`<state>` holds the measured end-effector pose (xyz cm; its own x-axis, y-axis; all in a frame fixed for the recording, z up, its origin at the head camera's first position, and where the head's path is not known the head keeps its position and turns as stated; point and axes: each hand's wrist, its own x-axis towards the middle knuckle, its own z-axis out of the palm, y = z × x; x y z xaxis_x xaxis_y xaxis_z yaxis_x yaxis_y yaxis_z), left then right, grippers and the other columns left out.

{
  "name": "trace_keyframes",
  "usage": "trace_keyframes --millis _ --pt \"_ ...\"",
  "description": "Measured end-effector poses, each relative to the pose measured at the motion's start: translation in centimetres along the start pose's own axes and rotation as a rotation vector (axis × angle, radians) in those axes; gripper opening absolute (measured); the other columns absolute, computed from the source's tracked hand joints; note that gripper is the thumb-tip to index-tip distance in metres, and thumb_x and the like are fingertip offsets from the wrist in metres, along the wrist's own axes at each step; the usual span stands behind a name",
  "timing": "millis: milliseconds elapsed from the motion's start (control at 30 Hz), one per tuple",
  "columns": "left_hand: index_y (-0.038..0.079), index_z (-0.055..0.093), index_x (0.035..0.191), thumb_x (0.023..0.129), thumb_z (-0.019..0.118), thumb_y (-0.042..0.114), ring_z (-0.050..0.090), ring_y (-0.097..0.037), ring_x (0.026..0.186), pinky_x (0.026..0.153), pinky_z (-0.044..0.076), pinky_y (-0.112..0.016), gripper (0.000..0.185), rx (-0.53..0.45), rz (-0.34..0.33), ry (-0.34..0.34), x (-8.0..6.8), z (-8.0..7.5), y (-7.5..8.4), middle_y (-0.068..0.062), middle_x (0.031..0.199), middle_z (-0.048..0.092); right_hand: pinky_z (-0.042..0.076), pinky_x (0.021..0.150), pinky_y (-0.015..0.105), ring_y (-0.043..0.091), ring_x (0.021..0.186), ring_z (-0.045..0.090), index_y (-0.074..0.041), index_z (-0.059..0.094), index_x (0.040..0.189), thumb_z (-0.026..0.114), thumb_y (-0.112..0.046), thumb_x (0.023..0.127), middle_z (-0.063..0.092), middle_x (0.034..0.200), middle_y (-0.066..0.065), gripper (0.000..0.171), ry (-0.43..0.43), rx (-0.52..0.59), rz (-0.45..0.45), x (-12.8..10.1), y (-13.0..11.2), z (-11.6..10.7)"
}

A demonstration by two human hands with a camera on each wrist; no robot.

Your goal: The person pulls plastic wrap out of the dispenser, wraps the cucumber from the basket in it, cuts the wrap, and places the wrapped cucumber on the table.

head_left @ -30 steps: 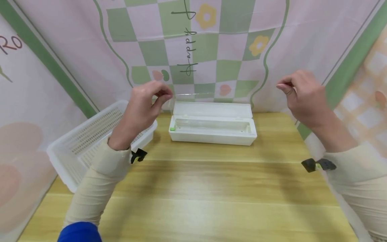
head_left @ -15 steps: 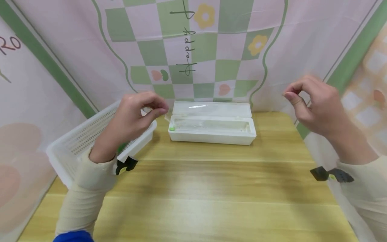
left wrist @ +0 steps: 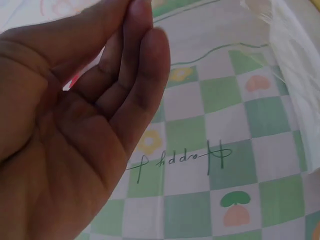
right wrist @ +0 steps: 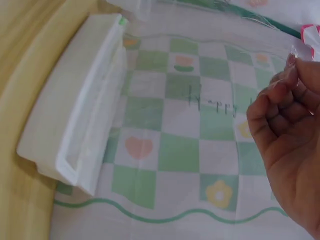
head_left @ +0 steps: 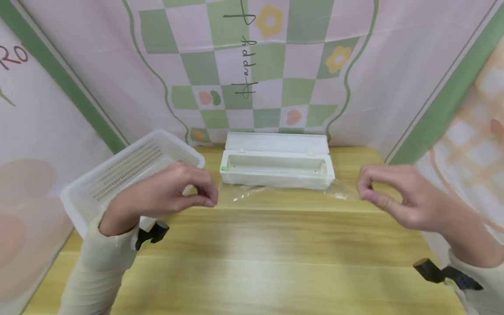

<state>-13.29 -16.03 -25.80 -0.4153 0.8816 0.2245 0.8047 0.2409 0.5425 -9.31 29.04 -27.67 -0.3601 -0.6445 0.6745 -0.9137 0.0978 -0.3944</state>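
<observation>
A sheet of clear cling film (head_left: 252,191) is stretched between both hands, visible mainly by its glints and wrinkles. My left hand (head_left: 169,188) pinches its left end between thumb and fingers; the other fingers bend loosely in the left wrist view. At the opposite end, my right hand (head_left: 405,197) pinches the film, and a bit of it shows at the fingertips (right wrist: 291,62) in the right wrist view. Behind the film stands a long white box (head_left: 277,154), its lid (head_left: 277,143) raised, with a small green slider (head_left: 224,168) at the left of its rim.
A white perforated basket (head_left: 118,151) stands at the left, partly behind the left forearm. Under everything is a wooden table (head_left: 252,258). A curtain with green checks (head_left: 267,61) hangs behind it, and more printed cloth (head_left: 478,127) closes off the right side.
Both hands have come down and toward the body, bringing the film from above the box to in front of it. The left hand also moved slightly left. Box and basket stayed put.
</observation>
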Motion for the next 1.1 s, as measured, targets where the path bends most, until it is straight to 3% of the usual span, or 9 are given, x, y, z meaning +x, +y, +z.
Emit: trace_keyframes --millis 233,467,567,700,800,933,1100 --pt "0.016 0.074 0.092 0.096 0.074 0.007 0.065 0.003 0.085 0.078 0.062 -0.02 0.01 -0.172 -0.113 -0.253 -1.7 3.3 -0.7 0.01 0.091 0.073 0.044 0.063 0.01 -0.007 0.074 0.047 -0.013 0.055 0.086 0.061 0.015 0.086 0.052 0.078 -0.008 0.029 -0.212 0.126 0.075 -3.0 -0.1 2.6" --pt "0.014 0.074 0.091 0.094 0.076 0.008 0.061 0.009 0.082 0.076 0.059 -0.015 0.008 -0.188 -0.124 -0.355 -2.5 7.4 -2.5 0.007 0.087 0.074 0.04 0.061 0.005 -0.017 0.075 0.037 -0.022 0.048 0.081 0.067 0.012 0.08 0.046 0.069 -0.012 0.039 -0.38 0.129 0.249 -6.0 -0.5 5.7" --pt "0.014 0.074 0.09 0.093 0.078 0.006 0.06 0.01 0.079 0.073 0.058 -0.013 0.009 -0.182 -0.142 -0.375 -2.8 8.9 -3.2 0.008 0.085 0.074 0.038 0.058 0.005 -0.017 0.071 0.034 -0.022 0.046 0.077 0.068 0.012 0.076 0.043 0.066 -0.012 0.04 -0.445 0.12 0.33 -6.8 -0.3 7.1" --pt "0.014 0.075 0.09 0.093 0.078 0.006 0.057 0.011 0.075 0.071 0.056 -0.012 0.009 -0.161 -0.182 -0.389 -3.1 10.6 -3.9 0.011 0.083 0.072 0.037 0.053 0.007 -0.016 0.064 0.033 -0.022 0.047 0.073 0.068 0.009 0.081 0.041 0.064 -0.016 0.039 -0.521 0.11 0.428 -7.8 0.1 8.8" --pt "0.015 0.075 0.091 0.097 0.074 0.012 0.051 0.011 0.067 0.065 0.051 -0.01 0.007 -0.132 -0.204 -0.377 -3.2 12.2 -4.6 0.013 0.075 0.066 0.034 0.051 0.006 -0.016 0.061 0.031 -0.023 0.048 0.071 0.068 0.006 0.084 0.039 0.064 -0.02 0.037 -0.559 0.073 0.454 -8.6 0.5 10.1" --pt "0.014 0.074 0.091 0.104 0.067 0.018 0.044 0.009 0.058 0.057 0.045 -0.011 0.015 -0.098 -0.277 -0.332 -3.1 14.6 -5.7 0.013 0.067 0.059 0.031 0.049 0.006 -0.015 0.058 0.03 -0.024 0.049 0.07 0.066 0.004 0.081 0.036 0.066 -0.023 0.035 -0.597 -0.015 0.465 -9.5 1.0 11.7" --pt "0.012 0.074 0.085 0.1 0.072 0.015 0.046 0.005 0.055 0.057 0.047 -0.013 0.015 -0.032 -0.387 -0.286 -3.1 16.4 -6.1 0.01 0.066 0.062 0.027 0.048 0.003 -0.017 0.057 0.027 -0.023 0.047 0.064 0.07 -0.004 0.085 0.034 0.064 -0.025 0.037 -0.564 -0.071 0.458 -10.5 1.7 13.2"
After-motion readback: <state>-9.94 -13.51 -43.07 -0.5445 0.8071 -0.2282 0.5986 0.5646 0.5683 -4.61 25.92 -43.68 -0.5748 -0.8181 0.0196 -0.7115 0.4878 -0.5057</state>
